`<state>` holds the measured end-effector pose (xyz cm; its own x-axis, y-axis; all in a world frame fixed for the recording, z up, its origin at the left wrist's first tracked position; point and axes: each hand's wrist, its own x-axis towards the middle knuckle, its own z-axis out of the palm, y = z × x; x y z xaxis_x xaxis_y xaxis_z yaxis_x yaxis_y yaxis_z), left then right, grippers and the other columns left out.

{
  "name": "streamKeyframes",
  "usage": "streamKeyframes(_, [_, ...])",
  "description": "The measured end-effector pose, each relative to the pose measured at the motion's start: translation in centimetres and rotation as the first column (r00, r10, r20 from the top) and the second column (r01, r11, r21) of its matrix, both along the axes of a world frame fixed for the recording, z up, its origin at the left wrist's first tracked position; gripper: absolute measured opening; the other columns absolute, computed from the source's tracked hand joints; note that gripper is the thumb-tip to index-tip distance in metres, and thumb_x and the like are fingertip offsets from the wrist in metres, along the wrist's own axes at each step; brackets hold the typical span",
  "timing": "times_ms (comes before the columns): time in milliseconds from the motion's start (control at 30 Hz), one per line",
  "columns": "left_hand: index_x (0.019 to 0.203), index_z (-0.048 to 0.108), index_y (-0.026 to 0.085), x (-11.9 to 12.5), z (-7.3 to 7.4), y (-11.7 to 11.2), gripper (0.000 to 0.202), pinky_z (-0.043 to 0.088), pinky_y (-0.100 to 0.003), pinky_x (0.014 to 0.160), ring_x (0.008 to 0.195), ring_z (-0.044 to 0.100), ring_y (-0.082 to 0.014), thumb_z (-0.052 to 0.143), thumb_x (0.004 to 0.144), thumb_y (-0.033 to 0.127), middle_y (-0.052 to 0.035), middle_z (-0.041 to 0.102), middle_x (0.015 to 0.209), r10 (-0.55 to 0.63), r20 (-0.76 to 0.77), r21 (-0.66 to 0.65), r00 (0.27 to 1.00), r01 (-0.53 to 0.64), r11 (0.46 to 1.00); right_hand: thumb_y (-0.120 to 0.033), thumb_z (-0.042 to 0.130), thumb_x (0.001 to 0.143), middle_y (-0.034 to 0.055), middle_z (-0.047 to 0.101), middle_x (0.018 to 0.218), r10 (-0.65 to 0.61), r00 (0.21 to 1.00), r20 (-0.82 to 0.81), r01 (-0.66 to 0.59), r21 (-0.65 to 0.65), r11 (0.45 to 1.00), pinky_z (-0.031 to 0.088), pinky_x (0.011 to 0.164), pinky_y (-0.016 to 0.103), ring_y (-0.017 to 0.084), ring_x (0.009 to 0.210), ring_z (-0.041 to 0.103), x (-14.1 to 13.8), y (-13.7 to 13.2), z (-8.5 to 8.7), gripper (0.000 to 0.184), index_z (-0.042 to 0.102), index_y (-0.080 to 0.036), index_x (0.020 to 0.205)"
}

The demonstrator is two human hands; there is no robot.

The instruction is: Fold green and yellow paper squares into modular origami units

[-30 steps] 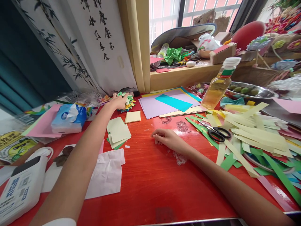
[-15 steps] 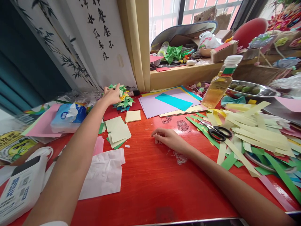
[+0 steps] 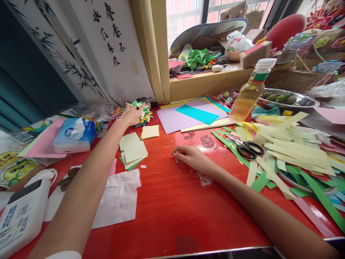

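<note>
My left hand reaches to the back of the red table. Its fingers are curled over a cluster of folded paper pieces in green, yellow and white, partly hidden by the hand. On the bare tabletop at the middle, my right hand rests with loosely bent fingers and holds nothing. Between the two lie a small stack of cream paper squares and a larger pile of pale squares with green sheets under it.
Black-handled scissors lie by a heap of cut paper strips on the right. Behind stand a bottle of amber liquid and lilac sheets. A tissue pack, white tissue and white box are on the left.
My left hand has shifted slightly right over the folded paper cluster, covering more of its left side. My right hand stays in place. The view has tilted a little.
</note>
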<state>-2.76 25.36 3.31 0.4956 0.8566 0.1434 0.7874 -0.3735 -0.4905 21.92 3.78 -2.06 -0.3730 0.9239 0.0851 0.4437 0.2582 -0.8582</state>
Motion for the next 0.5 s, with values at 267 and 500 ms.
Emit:
streamKeyframes(267, [0.136,0.007,0.009,-0.3,1.0,-0.6,0.081,0.020,-0.041,0.088,0.099,0.050,-0.0324,0.046,0.070,0.036,-0.0180,0.054,0.108,-0.007,0.071,0.062,0.997,0.003,0.998,-0.025,0.042,0.082,0.0014,0.062,0.070,0.000,1.000,-0.006,0.000,0.003,1.000,0.040,0.061,0.022,0.012,0.067,0.057,0.0,0.1,-0.1,0.018,0.057,-0.017,0.086])
streamKeyframes(500, [0.136,0.000,0.009,-1.2,3.1,-0.1,0.088,0.017,-0.043,0.090,0.108,0.044,-0.0344,0.048,0.069,0.039,-0.0183,0.049,0.118,0.073,0.172,0.109,0.982,-0.092,0.990,-0.025,0.042,0.082,0.0013,0.062,0.070,0.001,1.000,0.001,-0.001,0.002,1.000,0.040,0.061,0.022,0.012,0.067,0.057,0.0,0.0,-0.1,0.018,0.057,-0.017,0.087])
